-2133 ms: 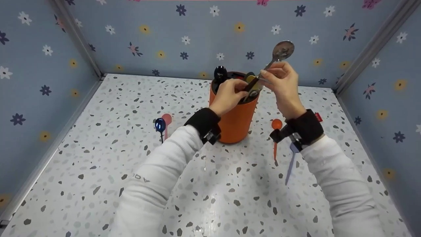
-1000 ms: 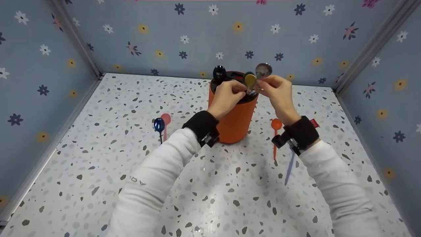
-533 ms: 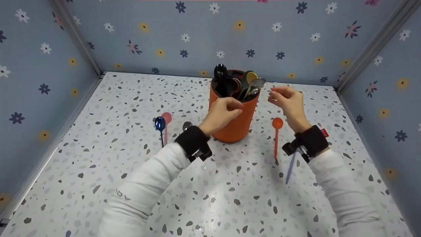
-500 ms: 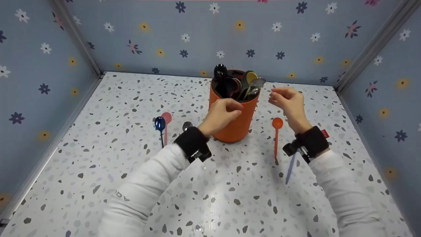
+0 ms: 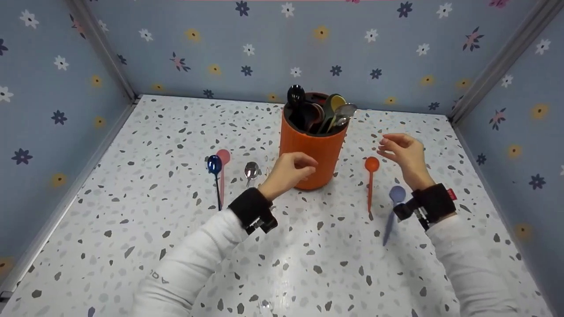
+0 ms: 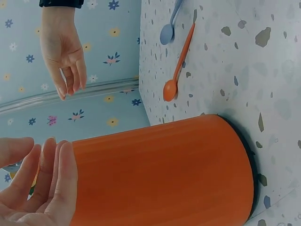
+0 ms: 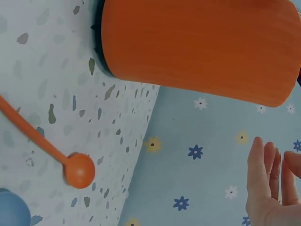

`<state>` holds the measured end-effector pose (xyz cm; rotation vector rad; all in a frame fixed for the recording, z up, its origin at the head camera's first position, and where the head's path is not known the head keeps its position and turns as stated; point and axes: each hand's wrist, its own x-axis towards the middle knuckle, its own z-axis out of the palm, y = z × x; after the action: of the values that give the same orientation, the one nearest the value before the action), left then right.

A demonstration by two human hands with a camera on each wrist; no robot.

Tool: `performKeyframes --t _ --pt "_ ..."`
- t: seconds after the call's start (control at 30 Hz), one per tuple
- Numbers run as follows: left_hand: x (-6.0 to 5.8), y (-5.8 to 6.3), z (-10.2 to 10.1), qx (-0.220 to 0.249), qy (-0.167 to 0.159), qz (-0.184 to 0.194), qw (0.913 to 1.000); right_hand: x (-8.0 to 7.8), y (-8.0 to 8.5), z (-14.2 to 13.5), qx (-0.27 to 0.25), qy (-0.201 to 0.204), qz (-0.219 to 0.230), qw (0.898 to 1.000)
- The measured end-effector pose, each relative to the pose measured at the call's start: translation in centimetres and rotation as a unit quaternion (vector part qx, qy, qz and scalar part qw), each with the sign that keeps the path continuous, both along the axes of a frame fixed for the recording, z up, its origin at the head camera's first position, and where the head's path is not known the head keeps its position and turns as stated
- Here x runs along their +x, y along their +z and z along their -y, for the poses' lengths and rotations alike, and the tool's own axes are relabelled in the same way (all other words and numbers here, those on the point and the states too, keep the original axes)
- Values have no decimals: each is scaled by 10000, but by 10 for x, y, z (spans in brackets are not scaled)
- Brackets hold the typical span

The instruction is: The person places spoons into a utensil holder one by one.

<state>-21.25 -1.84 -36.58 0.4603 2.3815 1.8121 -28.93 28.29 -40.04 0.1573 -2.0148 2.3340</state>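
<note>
An orange utensil holder [image 5: 310, 154] with a dark inside stands upright, several utensils leaning in it. Among them are a black spoon [image 5: 296, 94], a yellow-faced spoon [image 5: 337, 102] and a metal spoon [image 5: 346, 111] at the right rim. In front of the holder's lower left side hovers my left hand [image 5: 287, 172], fingers loosely bent and holding nothing. My right hand [image 5: 407, 156] is raised to the right of the holder, its fingers relaxed with nothing between them. Both wrist views show the holder's orange wall [image 6: 160, 174] close beside the hands.
Left of the holder lie a metal spoon [image 5: 251, 171], a blue spoon [image 5: 214, 165] and a pink spoon [image 5: 223, 157]. On the right lie an orange spoon [image 5: 371, 165] and a lavender spoon [image 5: 397, 194]. Flowered panels [image 5: 211, 44] wall the speckled table [image 5: 308, 264].
The metal spoon with a brown handle went from my hands into the holder. Both hands then let go and drew back, left hand down and leftward, right hand down and rightward.
</note>
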Motion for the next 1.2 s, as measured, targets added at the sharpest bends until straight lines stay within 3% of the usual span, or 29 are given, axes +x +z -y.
performKeyframes --t 0.17,0.27,0.37,0.43,0.5,0.6,0.67,0.8,0.97,1.07,1.2 --pt "5 -10 4 39 -35 78 10000 -47 -76 -63 53 -13 235 9997" --pt "6 -17 7 -82 -18 131 9999 -58 -107 -90 104 -73 370 9992" --pt "9 -25 9 -181 -27 259 9995 -27 -84 -78 53 10 782 9969" --pt "10 -31 11 -243 -42 377 9990 -16 -82 -79 141 -30 1005 9948" --pt "11 -37 12 -286 -68 488 9984 -9 -86 -84 302 -42 1173 9926" --pt "12 -46 14 -389 -80 586 9975 -18 -116 -109 722 -214 1236 9895" --pt "13 -50 15 -414 -84 605 9973 -10 -113 -111 734 -149 1358 9879" --pt "17 -55 17 -486 -91 618 9969 19 -80 -94 828 18 1548 9845" --pt "21 -62 19 -470 -171 757 9959 53 -41 -66 1355 63 1833 9737" --pt "24 -67 20 -396 -251 825 9955 60 -37 -61 1418 265 2122 9665" --pt "27 -74 21 -320 -371 873 9950 61 -45 -64 1669 504 2404 9549"
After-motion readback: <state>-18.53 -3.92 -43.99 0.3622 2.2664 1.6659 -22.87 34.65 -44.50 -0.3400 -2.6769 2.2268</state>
